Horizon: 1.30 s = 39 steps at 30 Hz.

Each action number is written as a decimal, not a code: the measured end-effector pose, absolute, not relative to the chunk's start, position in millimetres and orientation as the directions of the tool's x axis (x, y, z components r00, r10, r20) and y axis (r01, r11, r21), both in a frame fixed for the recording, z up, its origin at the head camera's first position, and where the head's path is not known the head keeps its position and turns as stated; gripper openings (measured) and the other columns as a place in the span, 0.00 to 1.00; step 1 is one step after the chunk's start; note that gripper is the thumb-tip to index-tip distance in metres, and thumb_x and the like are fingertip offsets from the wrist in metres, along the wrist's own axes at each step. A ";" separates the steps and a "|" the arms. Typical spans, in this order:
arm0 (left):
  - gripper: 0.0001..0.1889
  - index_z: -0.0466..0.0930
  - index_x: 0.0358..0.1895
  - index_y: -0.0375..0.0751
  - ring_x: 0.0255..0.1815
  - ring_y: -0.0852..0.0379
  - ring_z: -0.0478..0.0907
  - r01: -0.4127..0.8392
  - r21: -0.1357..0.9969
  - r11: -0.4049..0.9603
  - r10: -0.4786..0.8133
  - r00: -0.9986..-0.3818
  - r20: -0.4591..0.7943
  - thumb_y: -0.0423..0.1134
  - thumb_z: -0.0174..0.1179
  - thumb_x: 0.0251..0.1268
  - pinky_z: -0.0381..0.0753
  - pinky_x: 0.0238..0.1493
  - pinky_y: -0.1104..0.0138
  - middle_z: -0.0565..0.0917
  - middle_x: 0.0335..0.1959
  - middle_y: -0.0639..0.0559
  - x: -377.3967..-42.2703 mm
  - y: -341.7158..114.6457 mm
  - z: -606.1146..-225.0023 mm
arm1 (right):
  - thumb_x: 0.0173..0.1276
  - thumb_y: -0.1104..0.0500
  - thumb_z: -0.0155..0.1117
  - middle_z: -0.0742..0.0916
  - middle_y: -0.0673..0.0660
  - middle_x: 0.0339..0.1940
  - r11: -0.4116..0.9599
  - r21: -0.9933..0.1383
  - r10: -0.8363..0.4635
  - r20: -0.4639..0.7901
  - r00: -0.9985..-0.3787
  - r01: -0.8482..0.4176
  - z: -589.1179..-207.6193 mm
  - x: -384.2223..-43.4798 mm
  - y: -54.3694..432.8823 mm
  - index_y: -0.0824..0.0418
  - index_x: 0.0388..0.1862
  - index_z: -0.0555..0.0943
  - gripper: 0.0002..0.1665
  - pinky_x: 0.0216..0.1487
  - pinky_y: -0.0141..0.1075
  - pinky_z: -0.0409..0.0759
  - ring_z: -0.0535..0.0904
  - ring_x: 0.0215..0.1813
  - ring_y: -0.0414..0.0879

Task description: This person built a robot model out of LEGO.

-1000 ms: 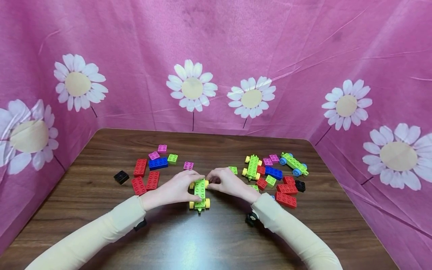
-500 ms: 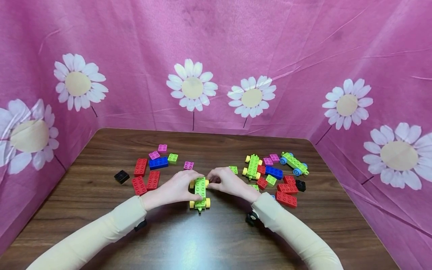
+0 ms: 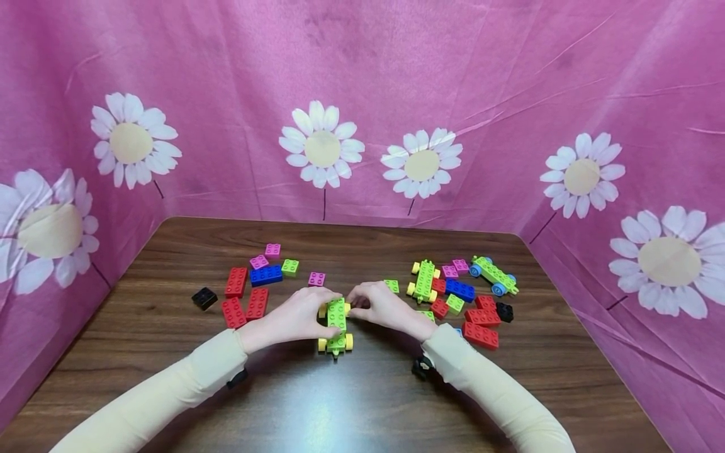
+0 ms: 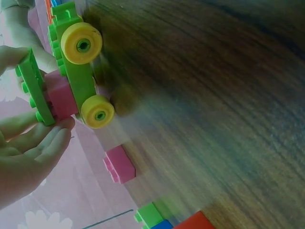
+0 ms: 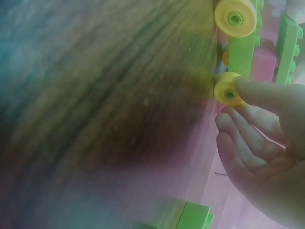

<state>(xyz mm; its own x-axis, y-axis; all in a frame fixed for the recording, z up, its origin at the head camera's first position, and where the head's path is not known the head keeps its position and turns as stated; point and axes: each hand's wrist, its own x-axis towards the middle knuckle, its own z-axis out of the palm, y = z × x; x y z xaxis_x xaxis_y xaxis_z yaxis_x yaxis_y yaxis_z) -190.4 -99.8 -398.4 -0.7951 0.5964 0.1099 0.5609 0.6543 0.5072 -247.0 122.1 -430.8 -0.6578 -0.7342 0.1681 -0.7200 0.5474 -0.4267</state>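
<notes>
The green car base (image 4: 80,78) is standing on its wheels on the surface (image 3: 272,409), in front of the person, carrying a pink block (image 4: 61,95) with a green studded plate (image 3: 337,309) lying over it and reaching past it at both ends. These pieces are looking like hard, smooth plastic, so they are likely feeling light and stiff, not fragile, and a little slick under dry fingertips. The rolling yellow wheel (image 5: 228,93) is probably making the base prone to sliding, so steadying it low at the far end is seeming sensible, while the plate's overhanging ends are offering the surest hold. The left hand (image 3: 310,311) is gripping the plate lengthwise, its thumb pressing toward the near end and its fingers bending around the far end, the back of the hand arching over the car's left side. The right hand (image 3: 385,306) is pinching that far right wheel, its thumb lying against the wheel and its fingertips curling in beside it, the other fingers bending loosely below. Both forearms are slanting inward from the near corners, the wrists staying low and bringing the hands together over the car.
</notes>
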 end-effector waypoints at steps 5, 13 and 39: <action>0.33 0.77 0.61 0.32 0.51 0.53 0.81 0.567 0.496 0.658 0.601 -0.792 0.109 0.49 0.71 0.55 0.83 0.54 0.56 0.85 0.55 0.42 -191.6 -99.4 -399.7 | 0.63 0.58 0.72 0.90 0.55 0.37 0.546 -0.425 -0.735 0.170 -0.656 -0.722 -432.9 -247.6 121.9 0.61 0.42 0.85 0.11 0.41 0.26 0.83 0.86 0.37 0.41; 0.35 0.77 0.61 0.32 0.47 0.56 0.82 0.577 0.488 0.655 0.615 -0.782 0.099 0.51 0.72 0.55 0.84 0.51 0.59 0.85 0.55 0.42 -195.1 -101.5 -399.3 | 0.63 0.58 0.72 0.90 0.55 0.37 0.549 -0.429 -0.733 0.167 -0.660 -0.718 -432.8 -248.7 122.1 0.62 0.42 0.85 0.11 0.42 0.27 0.83 0.86 0.37 0.41; 0.36 0.74 0.65 0.29 0.58 0.48 0.78 0.598 0.456 0.659 0.629 -0.771 0.102 0.52 0.68 0.60 0.80 0.60 0.53 0.82 0.57 0.42 -189.9 -101.6 -402.2 | 0.62 0.57 0.73 0.90 0.54 0.36 0.532 -0.424 -0.740 0.186 -0.646 -0.733 -430.8 -248.3 121.4 0.62 0.41 0.86 0.11 0.41 0.25 0.82 0.86 0.36 0.40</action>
